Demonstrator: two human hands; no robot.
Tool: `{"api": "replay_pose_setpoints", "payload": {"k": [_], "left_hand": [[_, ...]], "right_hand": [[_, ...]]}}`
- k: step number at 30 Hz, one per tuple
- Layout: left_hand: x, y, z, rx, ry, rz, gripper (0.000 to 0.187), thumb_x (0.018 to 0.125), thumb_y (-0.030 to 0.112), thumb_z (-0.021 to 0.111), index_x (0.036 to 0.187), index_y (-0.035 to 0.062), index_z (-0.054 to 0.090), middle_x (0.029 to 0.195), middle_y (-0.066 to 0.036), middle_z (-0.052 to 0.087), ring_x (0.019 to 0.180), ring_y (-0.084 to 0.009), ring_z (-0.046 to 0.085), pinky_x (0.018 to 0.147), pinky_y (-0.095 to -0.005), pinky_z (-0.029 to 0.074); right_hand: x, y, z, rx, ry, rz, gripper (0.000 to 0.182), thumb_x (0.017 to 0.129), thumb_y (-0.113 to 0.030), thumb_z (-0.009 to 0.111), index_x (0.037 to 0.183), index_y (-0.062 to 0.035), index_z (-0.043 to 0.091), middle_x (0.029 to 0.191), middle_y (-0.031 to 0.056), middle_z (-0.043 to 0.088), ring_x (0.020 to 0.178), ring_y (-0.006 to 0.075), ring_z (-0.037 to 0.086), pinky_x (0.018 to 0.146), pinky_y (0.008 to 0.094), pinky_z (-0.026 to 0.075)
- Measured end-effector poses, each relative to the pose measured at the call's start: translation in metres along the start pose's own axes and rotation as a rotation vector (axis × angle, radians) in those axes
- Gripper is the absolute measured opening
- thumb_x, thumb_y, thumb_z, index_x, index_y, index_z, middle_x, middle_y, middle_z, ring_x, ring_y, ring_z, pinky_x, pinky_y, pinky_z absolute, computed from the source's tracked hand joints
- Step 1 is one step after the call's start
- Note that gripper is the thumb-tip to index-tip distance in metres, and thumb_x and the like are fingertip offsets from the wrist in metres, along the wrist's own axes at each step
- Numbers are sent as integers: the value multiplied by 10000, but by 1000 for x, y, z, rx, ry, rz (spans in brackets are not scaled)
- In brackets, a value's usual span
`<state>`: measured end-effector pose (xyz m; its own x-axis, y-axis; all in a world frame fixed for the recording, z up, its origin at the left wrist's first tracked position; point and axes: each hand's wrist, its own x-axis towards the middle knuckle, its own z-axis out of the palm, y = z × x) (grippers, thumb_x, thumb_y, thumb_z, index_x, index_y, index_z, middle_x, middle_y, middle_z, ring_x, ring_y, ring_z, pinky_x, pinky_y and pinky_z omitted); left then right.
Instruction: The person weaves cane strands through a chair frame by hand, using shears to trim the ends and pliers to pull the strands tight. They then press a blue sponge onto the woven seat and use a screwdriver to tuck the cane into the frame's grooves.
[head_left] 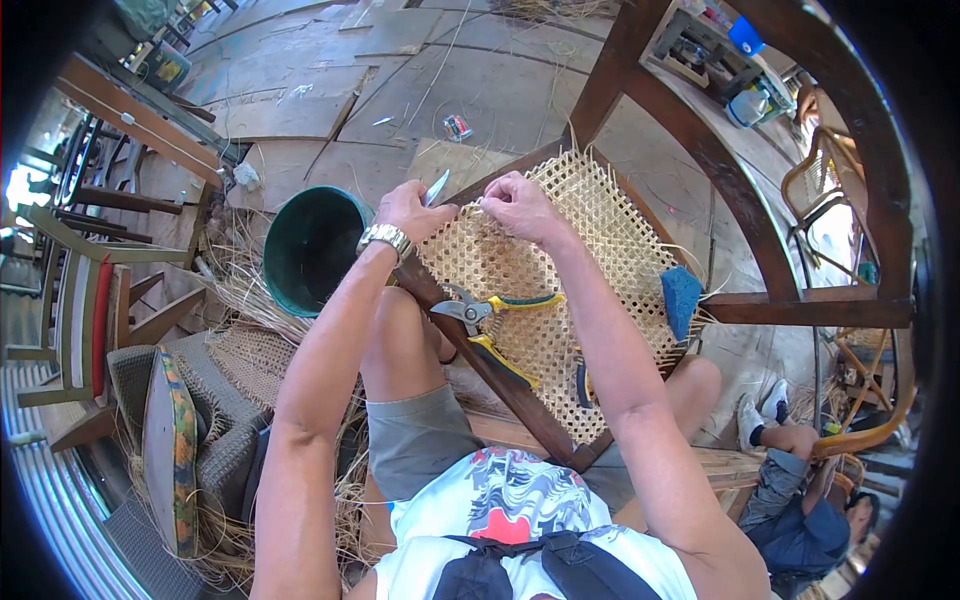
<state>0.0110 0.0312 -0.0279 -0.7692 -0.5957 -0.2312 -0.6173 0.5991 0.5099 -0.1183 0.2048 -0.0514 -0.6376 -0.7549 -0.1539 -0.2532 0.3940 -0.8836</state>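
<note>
Across my lap lies a wooden chair frame (535, 415) with a woven cane seat (600, 215), loose strand ends sticking out along its edges. At the seat's far left edge, my left hand (405, 214) is closed, with a pale knife blade (437, 187) showing beyond its fingers; the handle is hidden. Close beside it, my right hand (522, 210) pinches at the cane edge, apparently on a thin strand. Pruning shears (480, 308) with yellow-and-black handles rest on the weave, jaws apart. A blue sponge (681, 300) sits at the seat's right side.
Left of the seat stands a dark green bucket (280, 245). Cane scraps (240, 275) and cushions (225, 430) lie nearby. The chair's curved wooden back (720, 185) rises at right. Another person (800, 510) sits at lower right. A small red packet (457, 127) lies on the floor.
</note>
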Motion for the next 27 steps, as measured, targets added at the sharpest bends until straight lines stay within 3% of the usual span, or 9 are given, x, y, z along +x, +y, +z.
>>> {"api": "replay_pose_setpoints", "payload": {"k": [2, 4, 7, 8, 16, 21, 23, 25, 27], "left_hand": [[-7, -3, -1, 21, 63, 16, 488, 765, 495, 754, 892, 31, 675, 845, -170, 713, 805, -303, 686, 750, -382, 530], [-15, -12, -2, 274, -31, 264, 310, 882, 372, 632, 965, 83, 709, 998, -208, 720, 985, -377, 686, 872, -467, 525], [-31, -7, -7, 146, -106, 98, 255, 934, 278, 549, 1009, 104, 720, 1025, -216, 715, 992, -395, 678, 884, -493, 524], [-35, 1, -10, 175, -149, 68, 266, 924, 281, 562, 1046, 109, 725, 1032, -200, 719, 983, -383, 684, 876, -494, 528], [-45, 53, -36, 667, -34, 273, 235, 891, 158, 565, 969, 62, 765, 991, -176, 736, 953, -321, 720, 824, -427, 572], [-20, 50, -36, 745, -130, 413, 220, 871, 201, 596, 953, 94, 769, 1018, -164, 733, 968, -328, 713, 836, -431, 567], [-3, 36, -43, 569, -209, 483, 206, 850, 259, 634, 950, 143, 771, 1015, -138, 735, 991, -331, 698, 847, -455, 557], [3, 27, -37, 505, -248, 418, 214, 850, 318, 654, 963, 177, 768, 1022, -122, 732, 1012, -338, 681, 857, -464, 548], [-4, 19, -27, 429, -240, 208, 251, 864, 359, 653, 969, 160, 763, 1039, -127, 726, 1018, -348, 674, 857, -461, 543]], "right_hand": [[-2, 0, -1, 72, -13, 40, 201, 862, -194, 702, 875, 3, 672, 1069, 74, 568, 934, 160, 590, 839, 311, 511], [-1, 4, -2, 35, -12, 7, 197, 860, -194, 703, 877, 0, 674, 1069, 75, 570, 930, 164, 593, 840, 314, 510], [1, 5, 3, -5, 8, -42, 206, 835, -206, 694, 856, -1, 691, 1066, 105, 599, 936, 205, 620, 850, 335, 514], [1, 6, 3, -8, 38, -48, 222, 813, -219, 683, 834, 0, 705, 1062, 136, 627, 944, 242, 644, 860, 354, 517], [4, 3, -2, -85, 28, -72, 232, 803, -230, 676, 823, -1, 707, 1046, 145, 639, 919, 254, 649, 854, 360, 520], [3, 2, -3, -91, 7, -51, 224, 805, -229, 674, 814, -8, 709, 1052, 150, 638, 937, 271, 645, 867, 366, 518], [4, 0, 0, -105, 13, -29, 222, 803, -227, 672, 819, -9, 711, 1053, 156, 640, 941, 278, 648, 872, 370, 519], [3, -4, 0, -123, 20, -9, 221, 801, -226, 669, 824, -11, 714, 1053, 162, 643, 944, 285, 652, 876, 373, 521], [2, -7, 0, -189, 27, -42, 214, 797, -219, 657, 837, -19, 722, 1065, 177, 648, 965, 301, 657, 887, 378, 522]]}}
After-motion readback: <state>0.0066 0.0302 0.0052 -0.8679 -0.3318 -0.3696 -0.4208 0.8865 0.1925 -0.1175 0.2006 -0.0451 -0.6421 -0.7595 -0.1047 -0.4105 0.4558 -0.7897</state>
